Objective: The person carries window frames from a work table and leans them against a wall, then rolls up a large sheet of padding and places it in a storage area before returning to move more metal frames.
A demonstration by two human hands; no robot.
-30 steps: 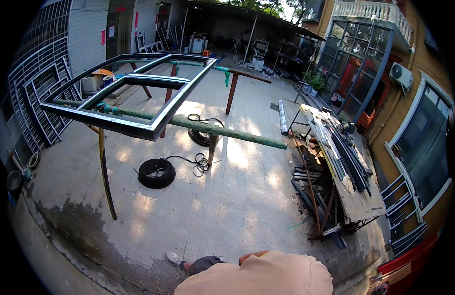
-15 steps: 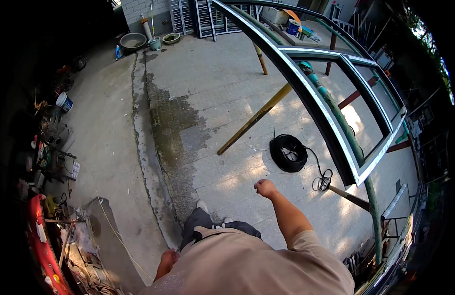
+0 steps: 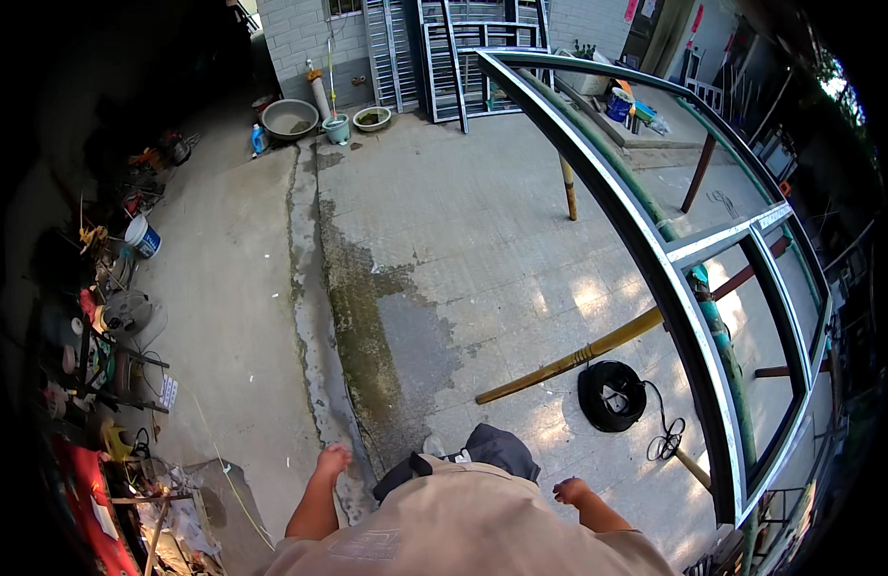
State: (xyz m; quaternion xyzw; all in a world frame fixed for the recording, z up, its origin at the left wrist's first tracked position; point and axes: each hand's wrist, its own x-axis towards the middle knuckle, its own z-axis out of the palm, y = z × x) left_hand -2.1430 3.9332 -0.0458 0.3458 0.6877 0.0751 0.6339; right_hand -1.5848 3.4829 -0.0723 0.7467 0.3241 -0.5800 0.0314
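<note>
My left hand hangs at my left side over the gutter strip, its fingers loosely bent and apart, with nothing visible in it. On the other side, my right hand is low beside my body, fingers curled in and seemingly holding nothing. Nearest to it lies a coil of black strip on the floor, one loose end looped to its right. Farther right, a large dark metal window frame with silvery edges rests on green poles with wooden legs. Neither hand touches it.
A yellow-brown wooden leg slants across the floor ahead. Left stand a white bucket, a fan and clutter. Basins, a blue bottle and a barred metal panel are by the far wall. A shallow gutter runs lengthwise.
My view has tipped up, showing more of the far wall. My left hand has swung forward, and my right hand has swung back toward my body. The window frame appears lower and farther right.
</note>
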